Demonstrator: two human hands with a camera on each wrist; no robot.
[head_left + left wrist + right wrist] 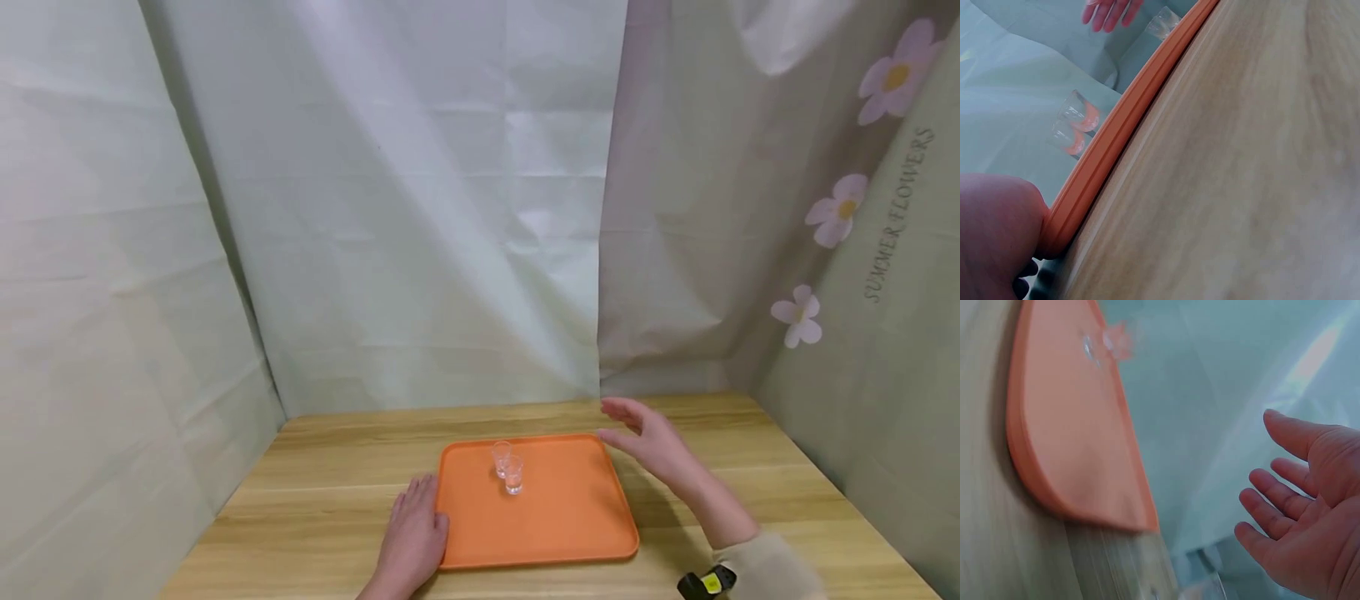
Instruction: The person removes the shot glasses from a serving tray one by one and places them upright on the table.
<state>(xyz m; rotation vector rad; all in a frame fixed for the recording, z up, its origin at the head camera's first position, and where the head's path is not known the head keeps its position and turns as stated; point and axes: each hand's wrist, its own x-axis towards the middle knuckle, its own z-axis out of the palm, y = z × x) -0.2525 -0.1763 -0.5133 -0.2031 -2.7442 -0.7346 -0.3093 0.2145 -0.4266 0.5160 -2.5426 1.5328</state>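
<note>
An orange tray (pixel 555 525) lies on the wooden table. Two small clear glasses, a rear glass (pixel 502 454) and a front glass (pixel 513 479), stand close together on its back left part. Along the tray's left edge rests my left hand (pixel 414 533), its fingers extended and its thumb side against the rim; the left wrist view shows this contact with the rim (pixel 1110 144) close up. My right hand (pixel 648 437) is raised near the tray's back right corner, holding nothing. In the right wrist view the fingers of that hand (pixel 1310 506) are spread and loosely bent.
Pale curtains (pixel 420 208) enclose the wooden table (pixel 330 500) at the back and sides, with printed flowers on the right. Another clear, glass-like object (pixel 1163 24) shows near the tray's far end in the left wrist view. A dark wrist strap (pixel 707 582) sits by the right sleeve.
</note>
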